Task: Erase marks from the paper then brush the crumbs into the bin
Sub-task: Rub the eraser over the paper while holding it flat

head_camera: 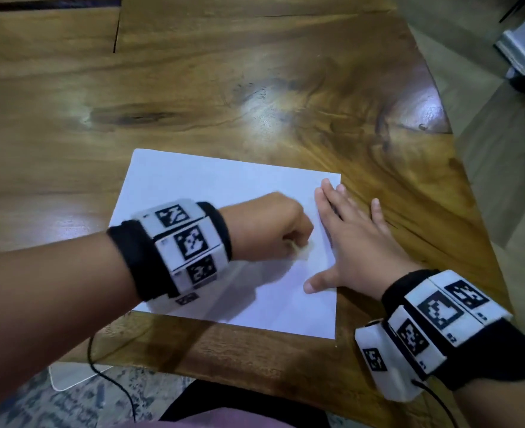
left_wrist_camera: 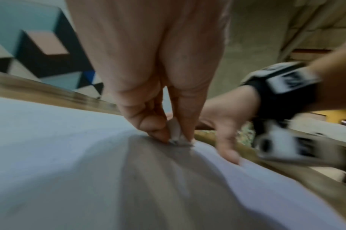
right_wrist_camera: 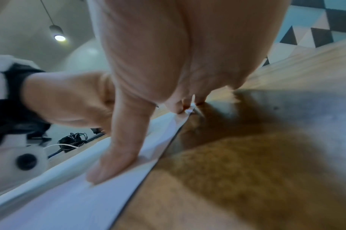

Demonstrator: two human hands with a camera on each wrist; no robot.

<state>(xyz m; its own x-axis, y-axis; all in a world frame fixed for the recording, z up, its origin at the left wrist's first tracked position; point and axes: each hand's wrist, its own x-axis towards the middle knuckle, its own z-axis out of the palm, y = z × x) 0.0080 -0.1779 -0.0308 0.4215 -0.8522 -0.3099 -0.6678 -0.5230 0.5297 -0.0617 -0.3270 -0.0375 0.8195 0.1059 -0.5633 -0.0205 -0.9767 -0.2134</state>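
White paper (head_camera: 212, 193) lies flat on the wooden table (head_camera: 193, 88) near its front edge. I see my left hand (head_camera: 267, 230) pinching a small eraser (left_wrist_camera: 176, 132) against the sheet; my right hand (head_camera: 353, 239) presses flat, fingers straight, on its right edge.

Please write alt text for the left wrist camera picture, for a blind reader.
The left hand pinches a small eraser against white paper on a wooden table. Beside it, the right hand rests on the paper's edge.
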